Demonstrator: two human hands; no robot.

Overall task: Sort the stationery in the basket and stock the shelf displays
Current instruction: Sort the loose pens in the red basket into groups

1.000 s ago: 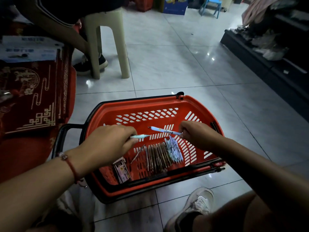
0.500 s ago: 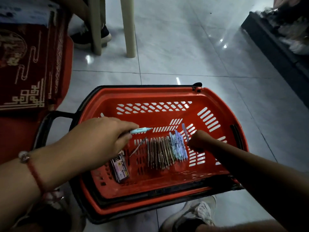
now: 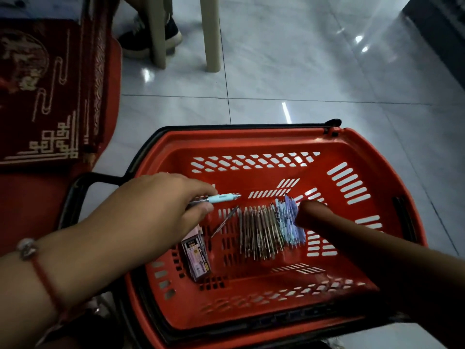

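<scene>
A red plastic basket (image 3: 251, 138) sits on the tiled floor in front of me. On its bottom lies a tidy row of pens (image 3: 259, 233), brownish ones on the left and pale blue and purple ones (image 3: 285, 222) on the right. My left hand (image 3: 161, 205) hovers over the basket's left side, pinching a light blue pen (image 3: 222, 198) that points right. My right hand (image 3: 314, 217) is low at the right end of the row, fingers curled on a purple-blue pen (image 3: 289, 204) lying against the others. A small boxed pack (image 3: 197, 258) and a thin loose refill (image 3: 224, 225) lie left of the row.
The basket's black handle (image 3: 83, 182) sticks out to the left. Red patterned goods (image 3: 50, 96) are stacked at the left. Beige stool legs (image 3: 212, 34) and another person's shoe (image 3: 151, 39) stand beyond the basket. A dark shelf base (image 3: 442, 28) runs along the top right.
My right hand has brought its pen down from mid-air to the right end of the row. The view has tilted down and closer. My left hand keeps its pen almost still.
</scene>
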